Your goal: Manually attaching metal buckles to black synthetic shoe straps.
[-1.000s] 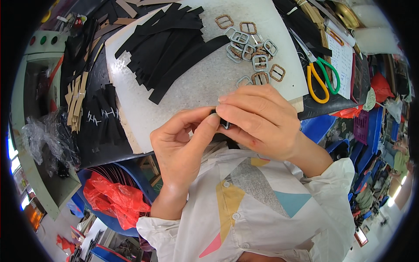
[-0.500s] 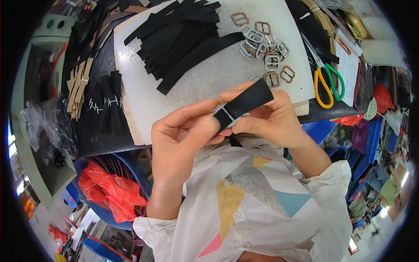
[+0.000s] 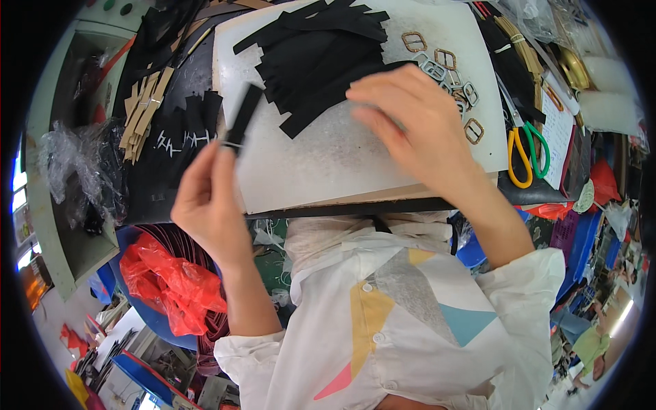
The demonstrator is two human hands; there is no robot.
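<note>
My left hand (image 3: 212,205), at the left edge of the white board, pinches a short black strap (image 3: 246,113) with a thin pale buckle across it near my fingertips. My right hand (image 3: 424,126) reaches over the board with fingers apart and bent; nothing shows in it. Beyond the hands lies a fanned pile of flat black strips (image 3: 321,65); one long strip runs toward the right fingers. Silver and brown buckles (image 3: 473,131) lie scattered close to the right hand, which hides some. Left of the board, several black straps with pale buckles (image 3: 198,119) lie together.
Scissors (image 3: 521,157) with yellow and green handles lie at right beside a written sheet (image 3: 555,130). Tan strips (image 3: 147,113) and crumpled clear plastic (image 3: 82,171) are at left. A red plastic bag (image 3: 171,283) fills a blue container below the table edge.
My hands have parted. The left has carried the strap with its buckle left, toward the similar straps; the right has let go and moved up toward the strip pile and loose buckles.
</note>
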